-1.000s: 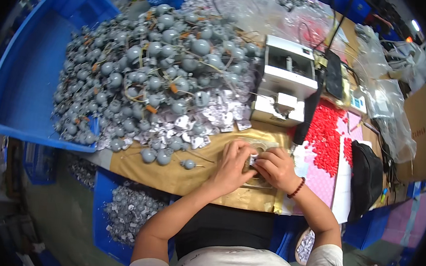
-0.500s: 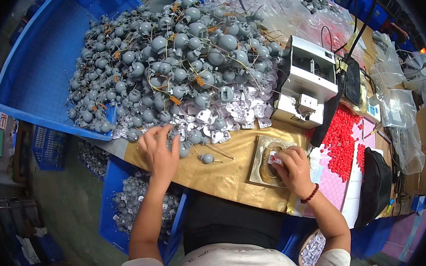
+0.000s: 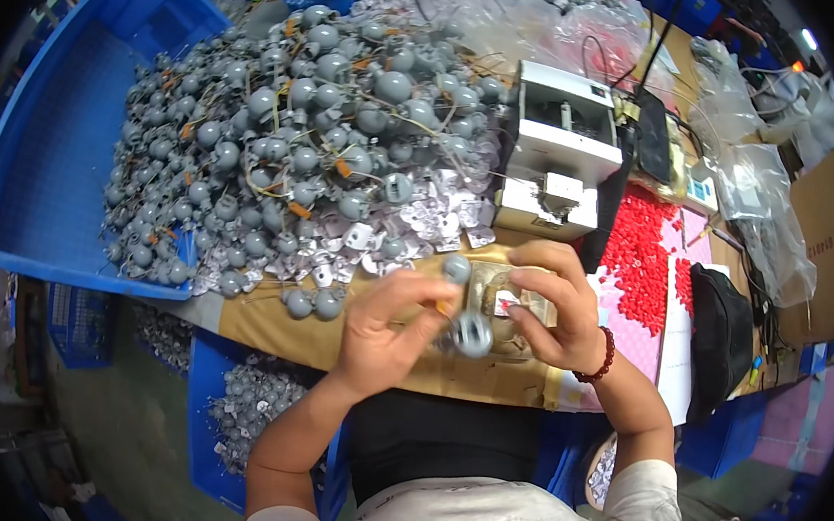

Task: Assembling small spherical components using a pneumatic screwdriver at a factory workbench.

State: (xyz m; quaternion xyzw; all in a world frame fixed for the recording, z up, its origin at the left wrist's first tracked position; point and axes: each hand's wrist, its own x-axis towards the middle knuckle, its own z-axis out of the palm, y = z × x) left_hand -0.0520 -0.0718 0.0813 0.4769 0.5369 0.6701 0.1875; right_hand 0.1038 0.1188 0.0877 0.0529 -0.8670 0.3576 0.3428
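Note:
Beside the metal block, my left hand (image 3: 383,338) is closed, thumb and fingertips together on a grey ball-shaped part (image 3: 473,334), blurred by motion. Another grey ball (image 3: 456,268) shows just above those fingers; I cannot tell whether it is joined to the held one. My right hand (image 3: 568,307) hovers over the block (image 3: 487,284) with its fingers spread. A small white piece with a red part (image 3: 506,304) sits in the block's recess, close to the right thumb tip. Two grey balls (image 3: 314,303) lie on the table left of my left hand.
A large heap of grey balls with wires (image 3: 291,123) and white pieces (image 3: 440,213) fills the left and middle. Around it are a blue crate (image 3: 49,143), a white machine (image 3: 563,145), red parts (image 3: 638,258) and a black pouch (image 3: 721,324). A lower blue bin (image 3: 210,460) holds more balls.
My left hand has come right from the heap's edge to the block, now with a grey ball part. My right fingers have opened away from the white piece. The whole view has shifted left.

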